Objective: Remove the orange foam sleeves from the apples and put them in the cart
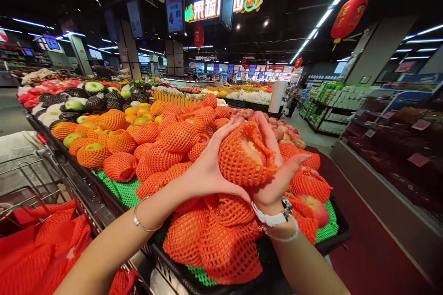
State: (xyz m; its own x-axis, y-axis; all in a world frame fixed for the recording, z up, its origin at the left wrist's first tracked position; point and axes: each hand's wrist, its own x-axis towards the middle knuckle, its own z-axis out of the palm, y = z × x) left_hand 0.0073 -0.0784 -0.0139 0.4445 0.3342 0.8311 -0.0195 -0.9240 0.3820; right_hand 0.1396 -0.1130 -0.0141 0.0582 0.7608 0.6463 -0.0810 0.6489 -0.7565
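A fruit wrapped in an orange foam net (246,156) is cupped between both my hands above a produce display. My left hand (207,168) curls round its left side, with a thin bracelet on that wrist. Against its right side and underneath presses my right hand (277,166), palm up, fingers partly spread; that wrist wears a white watch. Below lies a heap of fruit in orange nets (166,147) on a green mat inside a black crate (337,233). Bare red apples (313,207) lie at the crate's right end.
A shopping cart (31,179) stands at lower left, holding orange nets and red bags (38,249). Green apples and dark netted fruit (79,97) fill the stand further back. An aisle with red floor (367,258) runs on the right beside dark shelving (398,147). Price signs hang overhead.
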